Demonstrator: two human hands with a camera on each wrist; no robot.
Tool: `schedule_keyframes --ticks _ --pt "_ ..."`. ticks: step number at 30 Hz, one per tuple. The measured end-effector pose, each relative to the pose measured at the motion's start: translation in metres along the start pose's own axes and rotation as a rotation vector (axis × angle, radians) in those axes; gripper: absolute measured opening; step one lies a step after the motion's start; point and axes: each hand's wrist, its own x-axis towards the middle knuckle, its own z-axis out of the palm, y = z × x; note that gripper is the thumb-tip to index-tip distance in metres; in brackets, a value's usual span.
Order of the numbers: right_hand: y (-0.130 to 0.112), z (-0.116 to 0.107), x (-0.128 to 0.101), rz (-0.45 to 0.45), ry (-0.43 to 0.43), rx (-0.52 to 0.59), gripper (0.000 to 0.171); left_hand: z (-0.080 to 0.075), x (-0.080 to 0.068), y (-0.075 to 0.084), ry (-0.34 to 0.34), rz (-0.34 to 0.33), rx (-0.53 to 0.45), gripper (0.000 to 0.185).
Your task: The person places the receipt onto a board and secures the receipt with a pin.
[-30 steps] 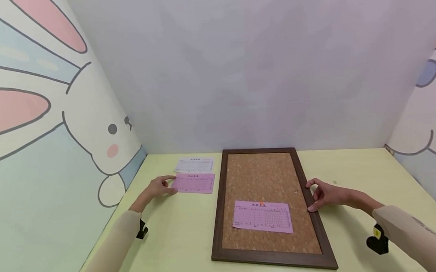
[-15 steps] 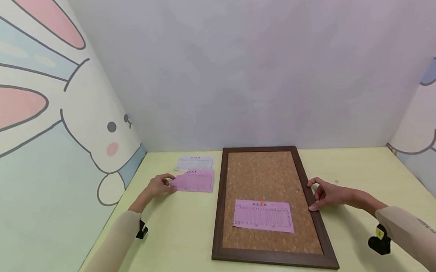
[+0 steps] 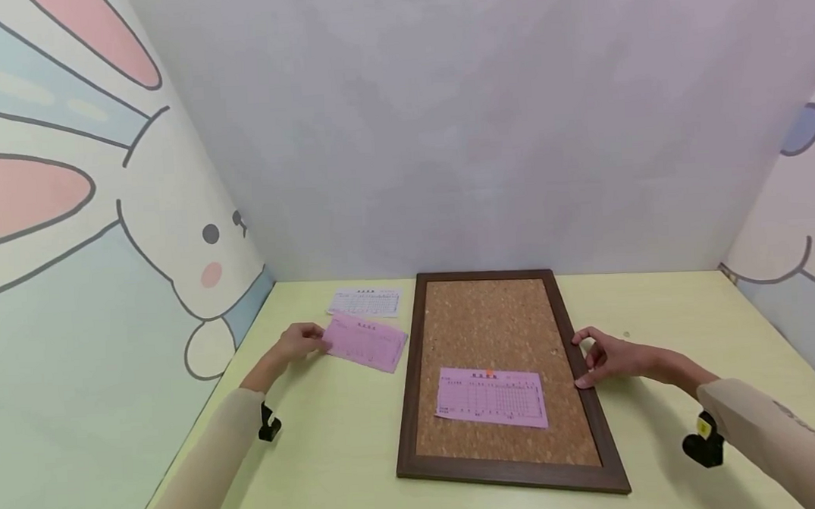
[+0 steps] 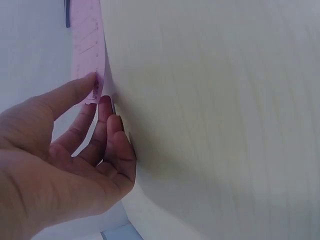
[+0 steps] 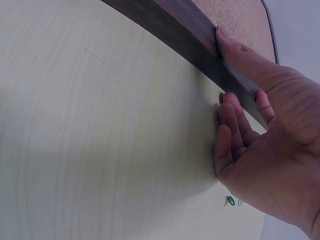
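1. Through my head view, a pale grey back wall (image 3: 484, 130) fills the top, and a cartoon rabbit (image 3: 166, 204) covers the left side wall.
2. Below it I have a light yellow wood-grain table (image 3: 321, 456).
3. Right of centre on it lies a corkboard (image 3: 489, 327) with a dark brown frame (image 3: 513, 473).
4. Two beige sleeves (image 3: 205, 468) reach in, one from each side.
5. On the cork's nearer half I see one printed pink form (image 3: 490, 399).
6. Left of the board, a loose pink sheet (image 3: 365, 342) sits slanted, its upper edge just beside a white form (image 3: 367, 302); the left wrist view shows its gripped end raised off the table.
7. The left hand (image 3: 300, 343) pinches that sheet's left edge between thumb and fingers.
8. The right hand (image 3: 610, 356) grasps the frame's right side, thumb and index finger on it, other fingers curled near the table.
9. A black device (image 3: 268, 424) hangs at the left cuff, another at the right.
10. An orange dot (image 3: 490, 372) marks the form's top edge.
11. My right wrist view catches a green pin (image 5: 229, 201) on the table, near that hand.
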Motion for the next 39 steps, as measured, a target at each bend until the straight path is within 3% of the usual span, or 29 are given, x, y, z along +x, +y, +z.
schedule_keyframes --ticks 6,11,16,19,25,29,33,36,39 --pt "-0.002 0.000 0.000 0.006 -0.001 -0.005 0.073 0.003 0.002 0.006 -0.003 -0.069 -0.056 0.025" --pt "-0.003 0.002 -0.002 -0.038 0.002 -0.020 0.071 0.002 -0.001 0.010 -0.021 -0.052 -0.084 0.027" --pt "-0.003 0.003 -0.005 -0.144 0.017 -0.093 0.065 -0.009 -0.007 0.014 -0.058 -0.008 -0.238 0.033" --pt "-0.005 0.002 -0.007 -0.208 0.074 -0.165 0.060 -0.016 -0.013 0.019 -0.081 0.019 -0.300 0.037" --pt "-0.022 0.002 -0.006 -0.305 0.277 -0.327 0.049 -0.020 -0.024 0.033 -0.115 0.062 -0.383 0.043" --pt "-0.040 0.007 -0.005 -0.377 0.378 -0.320 0.031 -0.013 -0.032 0.049 -0.143 0.082 -0.435 0.042" --pt "-0.057 0.015 -0.001 -0.422 0.426 -0.291 0.019 0.001 -0.038 0.074 -0.158 0.110 -0.475 0.038" --pt "-0.071 0.024 0.003 -0.376 0.397 -0.213 0.027 0.015 -0.045 0.093 -0.161 0.107 -0.529 0.038" --pt "-0.091 0.035 0.006 -0.297 0.325 -0.092 0.046 0.029 -0.050 0.107 -0.169 0.086 -0.605 0.038"
